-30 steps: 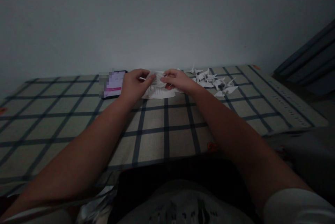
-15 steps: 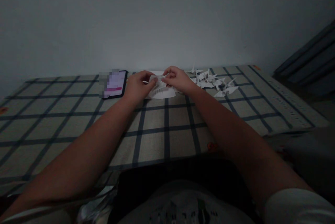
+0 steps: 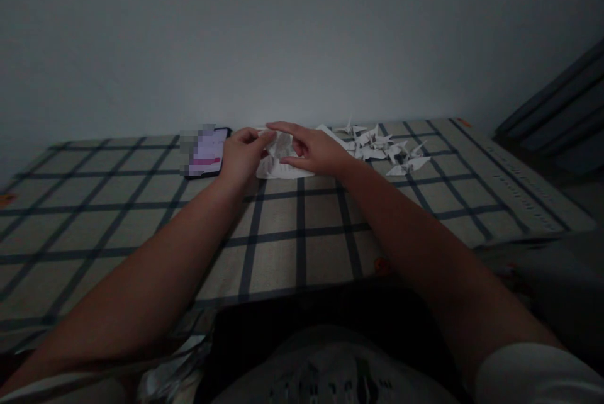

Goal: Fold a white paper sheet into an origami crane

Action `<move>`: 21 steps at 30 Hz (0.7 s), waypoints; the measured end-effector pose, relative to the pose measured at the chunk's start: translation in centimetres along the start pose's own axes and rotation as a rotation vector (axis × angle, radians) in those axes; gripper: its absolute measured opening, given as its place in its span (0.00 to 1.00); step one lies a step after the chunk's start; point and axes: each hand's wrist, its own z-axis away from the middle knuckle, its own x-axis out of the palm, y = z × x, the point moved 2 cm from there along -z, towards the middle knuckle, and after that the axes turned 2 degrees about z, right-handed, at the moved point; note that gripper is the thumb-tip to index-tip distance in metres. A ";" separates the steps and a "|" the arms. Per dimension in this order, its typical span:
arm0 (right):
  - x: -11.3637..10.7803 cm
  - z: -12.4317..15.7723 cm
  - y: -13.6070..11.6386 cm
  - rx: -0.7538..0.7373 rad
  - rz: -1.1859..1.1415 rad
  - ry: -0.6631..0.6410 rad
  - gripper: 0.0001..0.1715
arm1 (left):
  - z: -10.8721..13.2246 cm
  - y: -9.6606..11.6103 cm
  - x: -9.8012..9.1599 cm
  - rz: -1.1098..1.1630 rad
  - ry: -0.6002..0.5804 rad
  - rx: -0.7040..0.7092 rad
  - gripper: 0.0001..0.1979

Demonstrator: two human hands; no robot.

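Between my hands is a small piece of white paper, creased and slightly see-through. My left hand pinches its left edge between thumb and fingers. From the right, my right hand reaches over it with index finger and thumb spread apart, the fingertips close to the paper; whether they touch it I cannot tell. Under both hands lies a flat white sheet with faint marks. Part of this sheet is hidden by my right hand.
Several folded white paper cranes lie in a heap right of my hands. A phone with a lit screen stands at the left. A checked cloth covers the table, which meets a pale wall. A dark curtain hangs far right.
My right hand has opened from its pinch, its index finger now stretched left above the paper. My left hand has shifted slightly left with the paper.
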 end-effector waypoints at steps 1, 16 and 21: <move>0.2 -0.1 0.0 -0.010 0.037 -0.031 0.41 | 0.0 -0.1 0.1 0.020 0.011 -0.014 0.14; 0.5 -0.2 -0.3 0.128 0.525 -0.075 0.19 | 0.6 0.4 0.0 -0.205 0.006 0.053 0.09; 0.9 -0.2 -0.8 0.166 0.618 -0.119 0.21 | 0.1 -0.4 -0.1 -0.204 0.024 0.047 0.11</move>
